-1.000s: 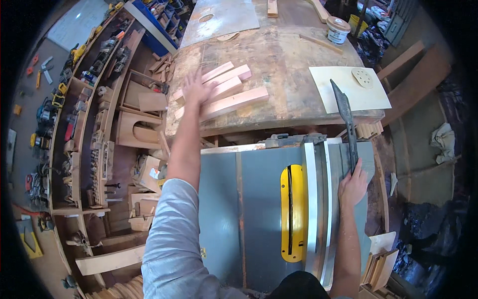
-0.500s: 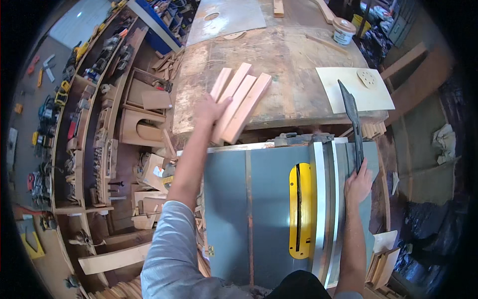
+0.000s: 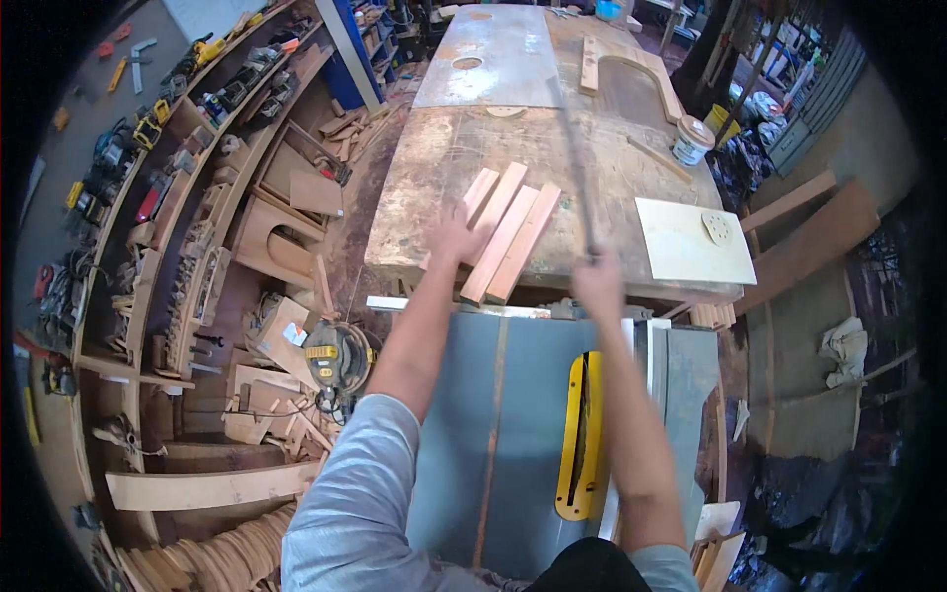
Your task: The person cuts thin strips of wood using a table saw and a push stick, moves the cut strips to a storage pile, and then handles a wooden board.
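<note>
Several pale wooden strips (image 3: 516, 242) lie side by side at a slant near the front of the wooden workbench (image 3: 419, 148). My left hand (image 3: 454, 235) is at the left-hand strip and touches it; its fingers are blurred. In my right hand (image 3: 599, 281), a long dark push stick (image 3: 577, 168) is gripped at its lower end, pointing away over the bench and smeared by motion. That hand is just right of the strips, above the far end of the grey table saw (image 3: 449, 414). A yellow insert plate (image 3: 575, 444) with a dark slot sits in the saw's top.
A metal fence (image 3: 656, 360) runs beside my right forearm. On the bench are a pale sheet (image 3: 681, 247) with a perforated disc (image 3: 715, 229), a white tub (image 3: 692, 141) and a curved wooden frame (image 3: 589, 74). Tool-laden shelves (image 3: 212, 232) and a yellow-grey power tool (image 3: 340, 357) stand left.
My right hand has swung the push stick left and forward, from the saw's right side to beside the strips. My left hand remains at the strips. The view has tilted up, showing more bench.
</note>
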{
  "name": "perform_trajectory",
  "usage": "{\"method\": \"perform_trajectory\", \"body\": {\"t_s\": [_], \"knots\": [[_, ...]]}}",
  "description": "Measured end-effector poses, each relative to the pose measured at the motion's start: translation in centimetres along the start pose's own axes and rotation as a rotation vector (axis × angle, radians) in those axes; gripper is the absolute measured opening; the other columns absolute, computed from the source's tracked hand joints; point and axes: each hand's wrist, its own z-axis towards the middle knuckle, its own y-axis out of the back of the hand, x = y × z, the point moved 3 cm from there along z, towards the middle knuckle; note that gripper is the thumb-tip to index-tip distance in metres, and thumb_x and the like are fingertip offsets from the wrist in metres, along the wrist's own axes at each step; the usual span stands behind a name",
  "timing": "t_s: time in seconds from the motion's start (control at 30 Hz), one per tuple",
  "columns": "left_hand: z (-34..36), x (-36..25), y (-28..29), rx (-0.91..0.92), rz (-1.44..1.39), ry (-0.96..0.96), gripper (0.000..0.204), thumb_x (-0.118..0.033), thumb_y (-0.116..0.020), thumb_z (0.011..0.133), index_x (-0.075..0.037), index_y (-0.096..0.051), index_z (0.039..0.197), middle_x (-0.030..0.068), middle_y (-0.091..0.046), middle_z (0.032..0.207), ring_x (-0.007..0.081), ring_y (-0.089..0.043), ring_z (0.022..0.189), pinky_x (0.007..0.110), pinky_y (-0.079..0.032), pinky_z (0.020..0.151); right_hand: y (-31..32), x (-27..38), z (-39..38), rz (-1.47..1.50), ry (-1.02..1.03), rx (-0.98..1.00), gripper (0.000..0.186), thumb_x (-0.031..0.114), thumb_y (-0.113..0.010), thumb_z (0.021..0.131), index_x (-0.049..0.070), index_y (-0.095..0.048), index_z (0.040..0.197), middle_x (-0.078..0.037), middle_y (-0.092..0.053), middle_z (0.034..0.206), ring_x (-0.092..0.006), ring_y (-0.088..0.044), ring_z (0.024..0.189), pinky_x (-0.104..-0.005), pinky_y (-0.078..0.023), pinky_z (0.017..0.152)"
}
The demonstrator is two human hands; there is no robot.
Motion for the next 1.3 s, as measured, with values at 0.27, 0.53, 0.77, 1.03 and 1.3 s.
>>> {"method": "perform_trajectory", "body": {"t_s": [0.27, 0.53, 0.77, 1.03, 1.3], "knots": [[0.9, 3.2, 1.2, -0.062, 0.092, -0.044, 0.086, -0.059, -0.065, 0.087, -0.008, -0.044, 0.153, 0.0216, -0.048, 0.152, 0.0408, -0.045, 0.140, 0.055, -0.036, 0.117, -18.4, 2.7, -4.3, -0.197, -0.173, -0.079, 0.067, 0.031, -0.083, 0.076, -0.005, -0.053, 0.123, -0.031, -0.043, 0.140, -0.0464, -0.048, 0.131, -0.0522, -0.050, 0.106], [1.7, 6.5, 3.9, -0.083, 0.064, 0.058, 0.097, -0.052, -0.073, 0.080, -0.003, -0.035, 0.154, 0.0262, -0.051, 0.148, 0.0457, -0.051, 0.134, 0.053, -0.046, 0.109, -18.3, 4.4, -1.6, -0.423, -0.265, 0.016, 0.070, 0.035, -0.085, 0.072, 0.003, -0.054, 0.126, -0.028, -0.045, 0.141, -0.0407, -0.052, 0.129, -0.0498, -0.056, 0.099], [-11.0, 11.0, 16.3, -0.097, -0.352, 0.119, 0.084, -0.044, -0.081, 0.074, -0.001, -0.055, 0.141, 0.0235, -0.065, 0.133, 0.0375, -0.061, 0.127, 0.048, -0.048, 0.105, -18.9, 3.0, -1.4, -0.494, -0.268, 0.012, 0.071, 0.039, -0.085, 0.075, 0.004, -0.055, 0.129, -0.021, -0.049, 0.136, -0.0374, -0.055, 0.126, -0.0513, -0.055, 0.098], [-63.1, 25.0, 29.8, -0.334, -0.187, 0.735, 0.103, -0.045, -0.085, 0.071, -0.003, -0.043, 0.155, 0.0245, -0.062, 0.139, 0.0357, -0.062, 0.127, 0.043, -0.047, 0.109, -20.1, -5.3, 5.1, -0.194, -0.113, 0.141, 0.067, 0.048, -0.079, 0.078, -0.003, -0.068, 0.120, -0.018, -0.071, 0.116, -0.0312, -0.068, 0.104, -0.0435, -0.054, 0.092], [-97.9, 20.0, 23.2, -0.777, -0.351, 1.496, 0.103, -0.043, -0.083, 0.069, -0.013, -0.040, 0.159, 0.0222, -0.064, 0.138, 0.0383, -0.063, 0.125, 0.043, -0.049, 0.105, -18.1, 7.1, -7.4, 0.482, -0.129, 0.637, 0.062, 0.041, -0.076, 0.083, -0.010, -0.064, 0.117, -0.017, -0.066, 0.115, -0.0266, -0.063, 0.099, -0.0432, -0.053, 0.086]]}}
